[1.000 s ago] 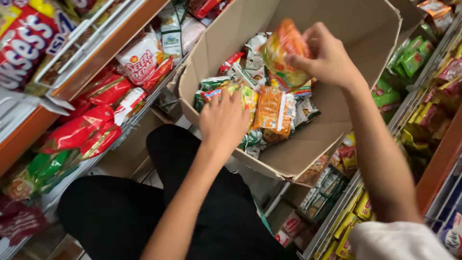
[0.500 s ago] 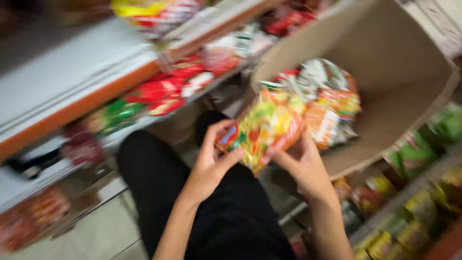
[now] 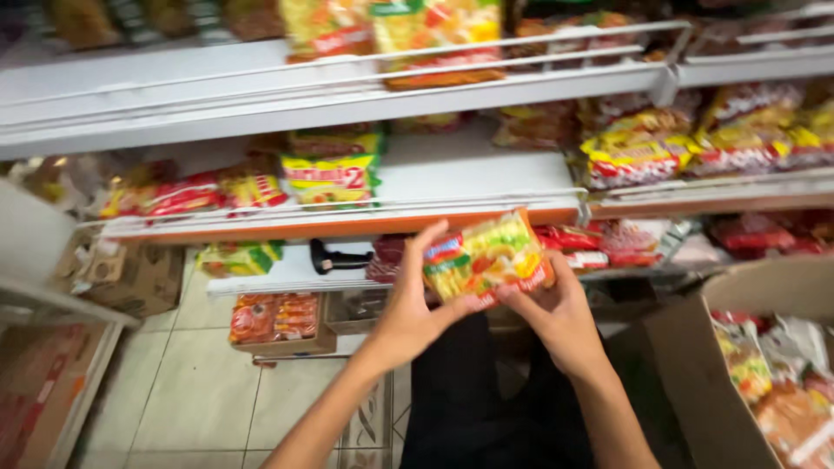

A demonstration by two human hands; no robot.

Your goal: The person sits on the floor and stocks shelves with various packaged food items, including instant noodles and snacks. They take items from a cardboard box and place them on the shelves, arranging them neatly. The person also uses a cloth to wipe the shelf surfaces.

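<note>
Both hands hold a small stack of instant noodle packets (image 3: pixel 489 258), orange, yellow and green, in front of the shelves. My left hand (image 3: pixel 408 304) grips the stack's left end with the thumb under it and fingers on top. My right hand (image 3: pixel 556 317) supports its right lower edge. The packets sit level with the middle shelf (image 3: pixel 469 178), whose centre is bare white. An open cardboard box (image 3: pixel 695 365) with more packets stands at the lower right.
White wire-fronted shelves hold yellow, red and orange snack packets: a yellow-green pack (image 3: pixel 333 174) at left, red-yellow packs (image 3: pixel 643 152) at right. A black handheld device (image 3: pixel 334 257) lies on the lower shelf. Cardboard boxes (image 3: pixel 130 274) rest on the tiled floor at left.
I have turned from the cardboard box toward the shelves. The packets taken out of the box are now held in both hands and raised toward the middle shelf.
</note>
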